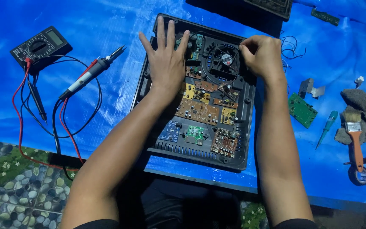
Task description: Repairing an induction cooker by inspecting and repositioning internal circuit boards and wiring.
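The left hand (166, 63) lies flat with its fingers (161, 32) spread, palm down on the upper left of one open black appliance case (242, 127). The right hand (262, 54) is curled at the case's upper right, its fingers (247, 46) drawn together at the rim of one round cooling fan (225, 59); whether they pinch anything cannot be told. The case sits in the middle of the view, just ahead of the person's lap.

Inside it lie several small circuit boards: one blue (169, 132), one green (195, 135), two yellow (228, 115), and brown ones (198, 111) between them.

To the left sits one digital multimeter (41, 44) with two leads, one red and one black, and two probes: one with a red and white handle (90, 73), one slim and black (37, 101). To the right lie one loose green circuit board (301, 110), one small metal bracket (311, 88), one green screwdriver (327, 127), one orange-handled paintbrush (355, 142), one grey rag (365, 108) and one roll of dark tape (359, 176).

Everything rests on a blue plastic tarp (106, 25). At the near left edge a mat printed with pebbles and grass (18, 186) shows beneath it.
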